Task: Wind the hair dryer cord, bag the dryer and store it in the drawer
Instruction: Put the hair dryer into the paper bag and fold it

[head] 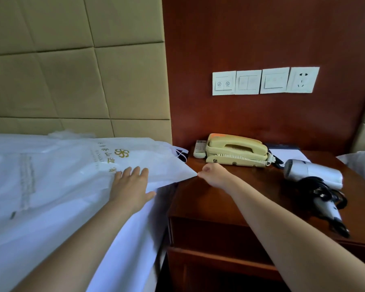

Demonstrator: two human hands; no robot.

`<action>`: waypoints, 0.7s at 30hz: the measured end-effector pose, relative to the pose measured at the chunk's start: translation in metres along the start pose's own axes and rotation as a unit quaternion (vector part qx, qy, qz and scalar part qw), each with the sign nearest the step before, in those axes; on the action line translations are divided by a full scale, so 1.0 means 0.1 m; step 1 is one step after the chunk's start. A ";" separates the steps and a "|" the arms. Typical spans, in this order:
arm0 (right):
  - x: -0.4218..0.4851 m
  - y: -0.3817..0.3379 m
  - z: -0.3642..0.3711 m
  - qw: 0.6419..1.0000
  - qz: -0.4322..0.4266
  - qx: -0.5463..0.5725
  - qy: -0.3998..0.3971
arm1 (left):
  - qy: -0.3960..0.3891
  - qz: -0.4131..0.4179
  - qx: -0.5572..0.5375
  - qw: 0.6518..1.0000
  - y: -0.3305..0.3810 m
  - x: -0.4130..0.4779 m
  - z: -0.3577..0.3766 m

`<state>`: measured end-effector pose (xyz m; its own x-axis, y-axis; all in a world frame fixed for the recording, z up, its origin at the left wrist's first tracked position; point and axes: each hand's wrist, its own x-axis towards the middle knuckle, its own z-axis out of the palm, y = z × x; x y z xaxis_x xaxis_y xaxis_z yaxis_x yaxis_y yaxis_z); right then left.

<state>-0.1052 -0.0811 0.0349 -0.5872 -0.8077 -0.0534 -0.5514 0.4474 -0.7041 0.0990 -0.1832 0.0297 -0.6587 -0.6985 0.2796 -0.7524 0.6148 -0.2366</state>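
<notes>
One bag under flat left hand, corner in right hand pinch; dryer apart.

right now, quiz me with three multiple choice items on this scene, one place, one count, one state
1. Where does the hair dryer lie? A on the bed; B on the nightstand; C on the floor.
2. How many white wall plates? A two; B four; C six.
3. What is the right hand doing? A pinching the corner of the bag; B gripping the hair dryer; C hanging idle.
Answers: 1 B, it rests on the wooden top; 2 B, four sit side by side; 3 A, its fingers close on the corner while the left hand lies flat on the bag.
</notes>
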 end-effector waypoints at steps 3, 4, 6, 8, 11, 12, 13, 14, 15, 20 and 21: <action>0.19 -0.06 0.15 0.999 0.034 0.023 -0.006 | 0.013 0.006 0.020 1.000 -0.05 -0.02 0.15; 0.25 -0.09 0.19 0.999 0.040 0.030 -0.005 | 0.016 0.010 0.017 1.000 -0.07 -0.04 0.19; 0.37 -0.14 0.29 0.997 0.045 0.062 -0.003 | 0.020 0.011 0.007 1.000 -0.13 -0.09 0.27; 0.48 -0.20 0.37 0.992 0.066 0.103 0.006 | 0.026 0.004 -0.017 1.000 -0.17 -0.10 0.31; 0.58 -0.25 0.44 0.994 0.079 0.071 0.021 | 0.051 0.003 -0.024 0.998 -0.20 -0.11 0.29; 0.60 -0.27 0.45 0.994 0.087 0.056 0.022 | 0.061 0.003 -0.022 0.998 -0.20 -0.10 0.29; 0.59 -0.28 0.45 0.995 0.093 0.041 0.015 | 0.079 0.002 -0.030 0.996 -0.22 -0.11 0.28; 0.61 -0.29 0.46 0.995 0.093 0.037 0.006 | 0.102 0.008 -0.045 0.994 -0.24 -0.12 0.25; 0.61 -0.29 0.45 0.995 0.093 0.037 -0.002 | 0.126 0.023 -0.047 0.991 -0.27 -0.14 0.22; 0.48 -0.30 0.33 0.978 0.077 0.194 -0.012 | 0.232 0.044 -0.076 0.969 -0.42 -0.17 0.32; 0.44 -0.31 0.27 0.974 0.051 0.219 0.003 | 0.244 0.039 -0.092 0.965 -0.43 -0.19 0.28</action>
<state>-0.0981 -0.1411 0.0359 -0.6296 -0.7651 -0.1351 -0.1847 0.3163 -0.9305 0.1435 -0.2067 0.0082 -0.5975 -0.4202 0.6830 -0.6574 0.7444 -0.1171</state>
